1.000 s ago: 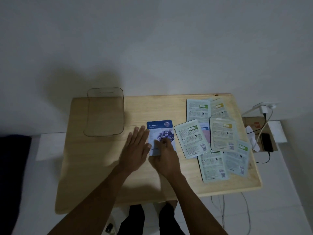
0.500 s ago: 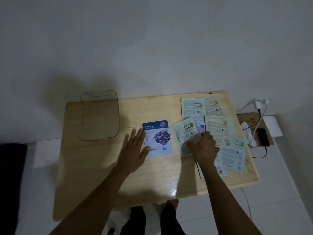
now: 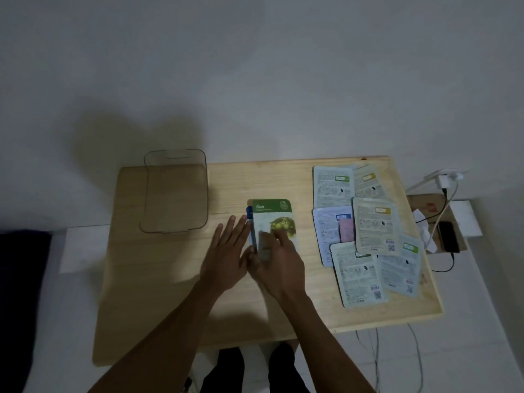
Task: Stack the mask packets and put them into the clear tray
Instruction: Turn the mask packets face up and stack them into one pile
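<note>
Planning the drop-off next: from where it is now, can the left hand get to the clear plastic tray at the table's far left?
Probably yes. The left hand lies flat beside the green olive packet, and only bare wooden table separates it from the clear plastic tray.

wooden table (image 3: 175, 293), cardboard box (image 3: 422, 207), phone (image 3: 448, 236), charger (image 3: 443, 181)

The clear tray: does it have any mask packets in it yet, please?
No, the clear tray shows only bare table through it.
</note>
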